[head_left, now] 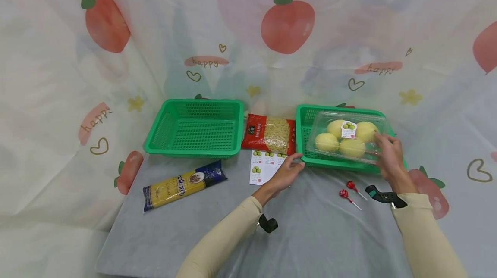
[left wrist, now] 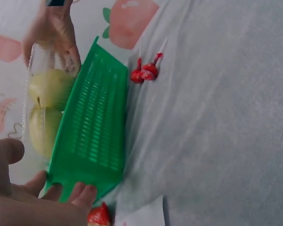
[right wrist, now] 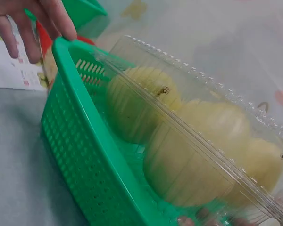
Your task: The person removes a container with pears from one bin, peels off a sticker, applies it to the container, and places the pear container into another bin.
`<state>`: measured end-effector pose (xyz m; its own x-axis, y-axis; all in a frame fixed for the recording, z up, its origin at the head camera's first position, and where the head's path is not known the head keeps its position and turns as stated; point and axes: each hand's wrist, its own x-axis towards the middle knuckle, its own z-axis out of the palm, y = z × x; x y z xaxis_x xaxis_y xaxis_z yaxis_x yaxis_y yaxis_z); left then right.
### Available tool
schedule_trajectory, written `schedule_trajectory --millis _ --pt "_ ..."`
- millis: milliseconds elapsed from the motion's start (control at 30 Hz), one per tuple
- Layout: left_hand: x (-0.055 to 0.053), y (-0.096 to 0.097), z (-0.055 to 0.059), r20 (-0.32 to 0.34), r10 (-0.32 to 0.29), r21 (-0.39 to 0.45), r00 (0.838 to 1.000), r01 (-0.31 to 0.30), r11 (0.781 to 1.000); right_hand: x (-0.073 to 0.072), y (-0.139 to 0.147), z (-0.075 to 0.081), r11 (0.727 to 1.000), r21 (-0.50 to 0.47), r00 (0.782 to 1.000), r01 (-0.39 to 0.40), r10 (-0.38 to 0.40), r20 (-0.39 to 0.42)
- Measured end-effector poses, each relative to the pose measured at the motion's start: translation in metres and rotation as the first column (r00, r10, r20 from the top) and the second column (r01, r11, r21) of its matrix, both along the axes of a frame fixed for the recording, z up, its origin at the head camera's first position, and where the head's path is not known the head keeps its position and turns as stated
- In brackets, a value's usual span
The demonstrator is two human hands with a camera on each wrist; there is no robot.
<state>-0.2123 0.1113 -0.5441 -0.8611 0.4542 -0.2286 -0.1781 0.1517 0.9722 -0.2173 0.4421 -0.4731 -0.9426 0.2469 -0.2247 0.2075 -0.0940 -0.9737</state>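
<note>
A clear plastic fruit box [head_left: 348,135] holds several round pale-yellow fruits [right wrist: 198,141] and has a white label on its lid. It sits tilted partly inside the right green basket [head_left: 330,162], its right end above the rim. My right hand [head_left: 391,157] grips that end, and fingertips show beneath the box in the right wrist view. My left hand [head_left: 285,174] touches the same basket's near left corner with extended fingers. In the left wrist view its fingers [left wrist: 82,193] lie along the basket's end.
Another green basket [head_left: 194,154] stands at the left. A red pasta bag [head_left: 269,133] lies between the baskets, above a label sheet [head_left: 262,174]. A yellow-blue spaghetti pack [head_left: 182,186] is front left. Two red lollipops [head_left: 344,193] lie before the right basket.
</note>
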Motion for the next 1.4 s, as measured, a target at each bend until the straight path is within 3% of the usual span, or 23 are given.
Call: schedule_trajectory --millis 100,200,300,567,733,867,1033,1233,1400 --pt "0.000 -0.002 0.000 -0.006 -0.005 0.002 1.000 0.005 1.000 -0.009 0.002 -0.003 1.000 0.011 1.000 0.005 -0.005 0.013" --pt "0.000 -0.003 0.000 -0.015 -0.018 0.006 1.000 0.018 1.000 -0.016 0.004 -0.006 0.996 0.091 0.999 0.008 -0.012 0.045" --pt "0.001 -0.003 0.000 -0.018 -0.028 0.004 0.999 0.029 1.000 -0.022 0.005 -0.009 0.983 0.185 0.997 0.002 -0.016 0.079" --pt "0.001 -0.003 -0.002 -0.020 -0.052 -0.008 0.998 0.052 0.999 -0.031 0.010 -0.021 0.955 0.296 0.993 -0.023 -0.011 0.115" --pt "0.001 -0.003 0.001 -0.028 -0.057 -0.017 0.998 0.057 0.998 -0.035 0.017 -0.027 0.957 0.277 0.988 -0.086 0.047 0.145" --pt "0.000 -0.004 0.004 -0.043 -0.058 -0.018 0.997 0.058 0.998 -0.039 0.022 -0.027 0.957 0.279 0.985 -0.073 0.025 0.172" --pt "-0.002 -0.005 0.006 -0.038 -0.056 -0.015 0.998 0.056 0.998 -0.041 0.027 -0.023 0.931 0.358 0.971 -0.071 -0.017 0.237" --pt "-0.003 -0.006 0.007 -0.036 -0.065 -0.002 0.997 0.065 0.998 -0.044 0.027 -0.024 0.881 0.462 0.941 -0.101 -0.067 0.333" --pt "-0.004 -0.007 0.007 -0.044 -0.065 -0.010 0.997 0.064 0.998 -0.052 0.029 -0.030 0.853 0.513 0.944 -0.092 -0.089 0.317"
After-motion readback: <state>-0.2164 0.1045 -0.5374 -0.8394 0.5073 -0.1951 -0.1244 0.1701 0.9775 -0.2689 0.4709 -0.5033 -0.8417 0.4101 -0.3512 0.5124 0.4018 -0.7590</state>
